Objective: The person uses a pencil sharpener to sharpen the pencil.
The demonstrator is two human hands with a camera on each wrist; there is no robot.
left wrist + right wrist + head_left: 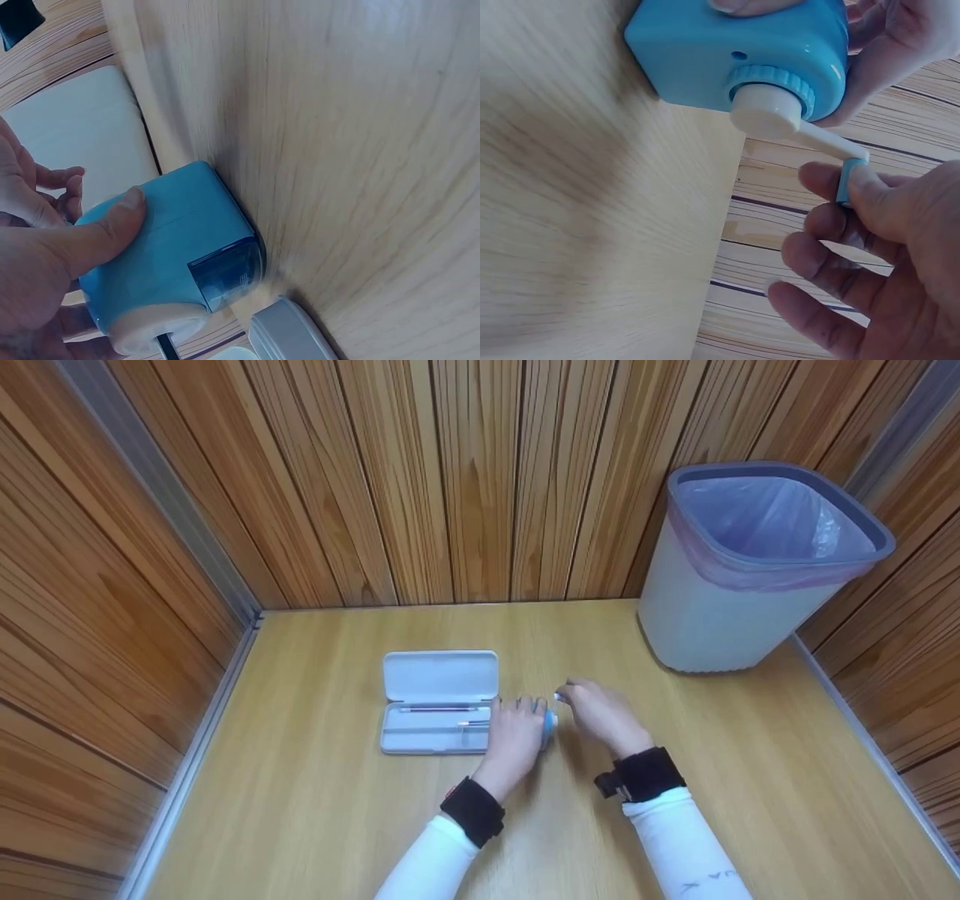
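A blue crank pencil sharpener [169,232] stands on the table, mostly covered by the left hand in the head view. My left hand [517,735] grips it from above, thumb on one side and fingers on the other. A dark pencil [166,346] sticks out of the white round opening at its front. My right hand [604,716] pinches the blue knob [846,181] at the end of the white crank arm [829,140] between thumb and index finger; its other fingers are loosely bent. Left of the sharpener lies an open grey pencil case [441,676].
A slim pencil [435,709] lies in the case's upper compartment. At the back right stands a white bin [731,622] with a grey rim and a plastic liner. Wood-panelled walls [480,487] enclose the table [315,810] at the back and sides.
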